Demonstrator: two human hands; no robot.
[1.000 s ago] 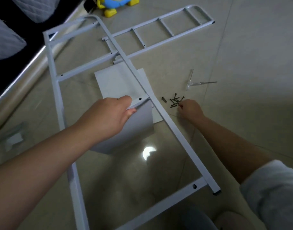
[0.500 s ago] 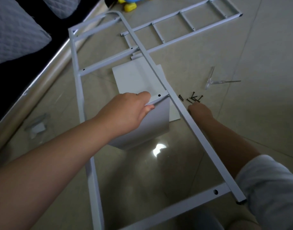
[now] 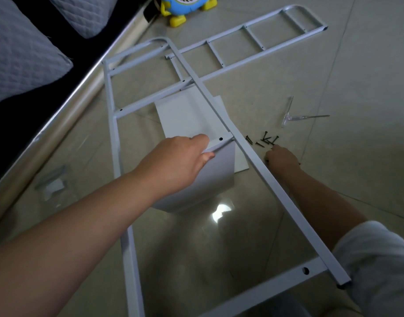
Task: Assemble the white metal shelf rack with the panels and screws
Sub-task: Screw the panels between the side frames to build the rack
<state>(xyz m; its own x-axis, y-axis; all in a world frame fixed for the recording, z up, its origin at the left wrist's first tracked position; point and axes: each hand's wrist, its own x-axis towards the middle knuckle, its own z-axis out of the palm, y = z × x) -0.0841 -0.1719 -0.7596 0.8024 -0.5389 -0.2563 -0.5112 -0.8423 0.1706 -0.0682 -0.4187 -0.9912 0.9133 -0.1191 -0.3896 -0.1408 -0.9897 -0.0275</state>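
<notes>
Screws (image 3: pixel 264 141) are scattered on the floor just past the right hand (image 3: pixel 280 157), fingers curled, grip can't be told; panel (image 3: pixel 219 170) is gripped against the frame (image 3: pixel 221 113) by the left hand (image 3: pixel 176 165)

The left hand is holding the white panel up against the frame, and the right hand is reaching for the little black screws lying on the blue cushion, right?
Not quite. The screws lie on the tiled floor, not on a cushion; the head view shows this. The rest holds: the left hand holds the white panel against the frame, and the right hand reaches for the screws.
</notes>
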